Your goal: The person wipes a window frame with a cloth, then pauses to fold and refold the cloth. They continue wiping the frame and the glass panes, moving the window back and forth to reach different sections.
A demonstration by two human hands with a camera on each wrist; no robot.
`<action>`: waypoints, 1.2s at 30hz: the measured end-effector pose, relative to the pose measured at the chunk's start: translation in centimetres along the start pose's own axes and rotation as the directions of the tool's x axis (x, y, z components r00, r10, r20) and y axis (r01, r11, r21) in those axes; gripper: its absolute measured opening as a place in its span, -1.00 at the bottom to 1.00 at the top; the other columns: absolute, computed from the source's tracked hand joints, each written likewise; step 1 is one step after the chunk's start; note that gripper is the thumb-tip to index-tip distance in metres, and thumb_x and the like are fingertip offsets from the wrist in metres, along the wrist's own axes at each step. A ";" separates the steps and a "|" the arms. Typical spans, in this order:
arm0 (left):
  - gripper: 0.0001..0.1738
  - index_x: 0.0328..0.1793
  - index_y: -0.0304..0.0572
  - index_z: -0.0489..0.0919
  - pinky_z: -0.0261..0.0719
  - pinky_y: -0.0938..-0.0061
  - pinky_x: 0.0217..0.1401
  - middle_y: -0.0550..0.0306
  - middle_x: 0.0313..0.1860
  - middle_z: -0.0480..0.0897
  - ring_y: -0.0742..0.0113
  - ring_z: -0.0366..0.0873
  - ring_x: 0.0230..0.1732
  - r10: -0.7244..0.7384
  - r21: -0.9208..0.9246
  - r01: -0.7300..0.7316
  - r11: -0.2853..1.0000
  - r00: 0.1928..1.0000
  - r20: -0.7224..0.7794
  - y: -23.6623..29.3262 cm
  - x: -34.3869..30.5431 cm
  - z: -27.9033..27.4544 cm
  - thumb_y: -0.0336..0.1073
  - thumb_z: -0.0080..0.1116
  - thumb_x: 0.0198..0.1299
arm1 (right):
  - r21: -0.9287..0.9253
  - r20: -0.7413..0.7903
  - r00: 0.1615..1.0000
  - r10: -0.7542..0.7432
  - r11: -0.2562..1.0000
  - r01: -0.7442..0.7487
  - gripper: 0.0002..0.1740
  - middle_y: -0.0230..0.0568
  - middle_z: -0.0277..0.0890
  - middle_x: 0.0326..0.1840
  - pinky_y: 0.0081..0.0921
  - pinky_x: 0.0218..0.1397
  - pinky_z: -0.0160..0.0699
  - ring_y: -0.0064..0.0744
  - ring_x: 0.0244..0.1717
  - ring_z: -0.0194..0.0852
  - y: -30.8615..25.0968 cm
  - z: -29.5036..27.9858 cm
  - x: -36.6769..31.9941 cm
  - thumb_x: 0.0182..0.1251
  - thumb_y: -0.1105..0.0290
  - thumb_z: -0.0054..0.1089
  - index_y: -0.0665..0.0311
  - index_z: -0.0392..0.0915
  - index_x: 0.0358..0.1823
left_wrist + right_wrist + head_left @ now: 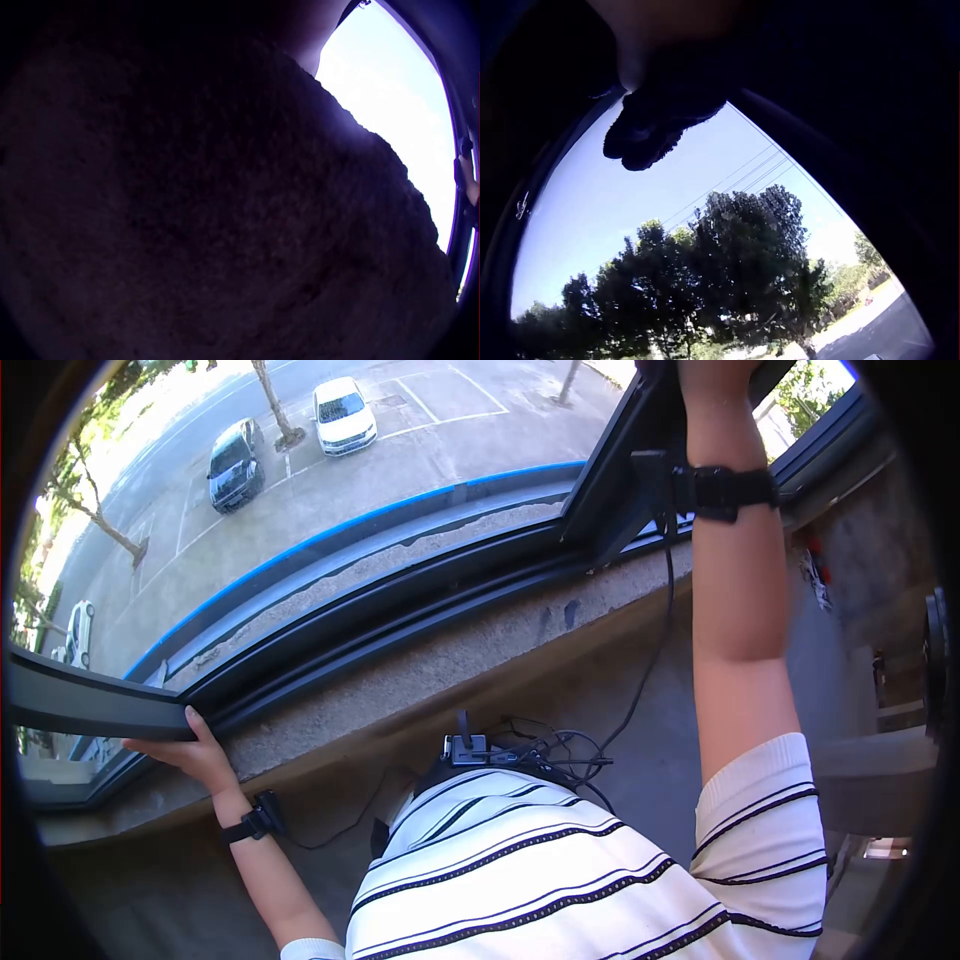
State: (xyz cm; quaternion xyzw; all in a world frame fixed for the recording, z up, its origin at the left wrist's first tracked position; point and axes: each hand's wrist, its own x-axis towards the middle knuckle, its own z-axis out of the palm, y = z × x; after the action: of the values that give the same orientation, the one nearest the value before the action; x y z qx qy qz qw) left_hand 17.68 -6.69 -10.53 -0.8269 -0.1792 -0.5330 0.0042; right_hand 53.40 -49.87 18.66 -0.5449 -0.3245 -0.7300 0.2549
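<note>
In the head view my left hand (pixel 205 760) holds the end of a dark window frame (pixel 100 700) at the lower left. The thumb stands up against its end, and the fingers run along its underside. My right hand (pixel 715 375) is raised at the top edge, by the upright dark frame (pixel 620 450), mostly cut off there. In the right wrist view the right hand (pixel 667 22) holds a dark, fuzzy-edged cloth (pixel 649 135), seen in silhouette against the bright window. The left wrist view is mostly dark, rough surface (pixel 262 210).
A rough concrete sill (pixel 430 650) and a dark window track (pixel 400 585) run below the opening. Outside are parked cars, including a white car (pixel 343 417), and trees (pixel 735 262). A black cable (pixel 655 650) hangs from the right wrist to a small device (pixel 467 748) by the person's body.
</note>
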 end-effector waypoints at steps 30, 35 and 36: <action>0.11 0.58 -0.41 -0.31 -0.35 -0.02 0.60 -0.45 0.58 -0.26 -0.33 -0.34 0.60 0.007 0.095 -0.002 0.995 0.999 -0.045 -0.5 -0.1 0.1 -0.07 0.22 0.24 | -0.149 0.562 0.430 0.707 0.597 -0.788 -0.01 0.68 -0.41 0.48 0.16 0.58 -0.67 0.55 0.54 -0.63 -23.5 -5.6 -21.9 0.14 0.47 0.17 0.71 -0.29 0.44; 0.11 0.58 -0.42 -0.31 -0.34 -0.02 0.60 -0.46 0.58 -0.26 -0.32 -0.34 0.60 -0.009 0.076 0.013 0.997 0.999 -0.050 0.1 0.0 -0.2 -0.04 0.21 0.25 | -0.035 0.839 0.358 0.411 0.696 -0.717 -0.04 0.57 -0.37 0.52 0.22 0.57 -0.69 0.47 0.58 -0.62 -28.6 -6.2 -20.2 -0.05 0.48 0.28 0.62 -0.01 0.40; 0.11 0.58 -0.41 -0.31 -0.34 -0.01 0.60 -0.45 0.58 -0.27 -0.31 -0.35 0.61 -0.021 0.070 0.024 0.997 0.999 -0.048 0.1 -0.1 -0.2 -0.03 0.21 0.25 | 0.091 0.879 0.415 0.237 0.769 -0.633 -0.25 0.43 -0.17 0.52 0.33 0.54 -0.62 0.42 0.58 -0.47 -29.3 -5.8 -20.3 -0.03 0.46 0.25 0.53 0.27 0.28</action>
State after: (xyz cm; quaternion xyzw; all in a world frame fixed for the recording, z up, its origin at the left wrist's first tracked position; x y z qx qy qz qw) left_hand 17.48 -6.86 -10.45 -0.8113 -0.2068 -0.5459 0.0315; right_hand 34.10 -34.51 -7.73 -0.8202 -0.3922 -0.2017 0.3645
